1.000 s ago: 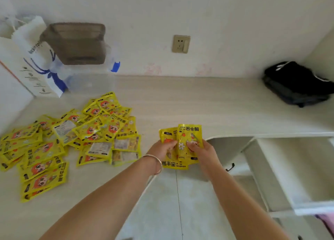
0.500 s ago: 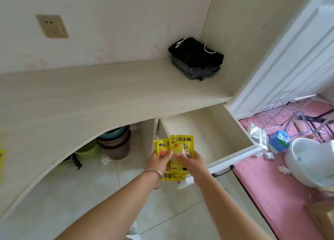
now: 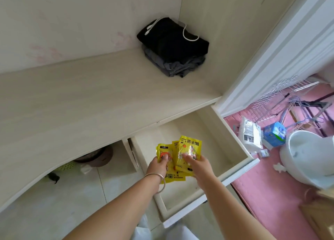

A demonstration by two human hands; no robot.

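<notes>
yellow packets (image 3: 188,150) sit fanned at lower centre of the frame, pinched by the left hand (image 3: 159,164) and right hand (image 3: 198,165) over the open drawer (image 3: 207,131); best to square them, then lay them flat inside.

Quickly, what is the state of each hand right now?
Left hand: holds the yellow packets.
Right hand: holds the same packets.

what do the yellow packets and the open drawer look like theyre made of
Yellow packets: probably thin plastic or foil film, glossy. The signs are bright printing, patches of glare and slightly crumpled faces.
Drawer: looks like laminated board, matte. The signs are a pale even surface, straight square edges and no glare.
</notes>
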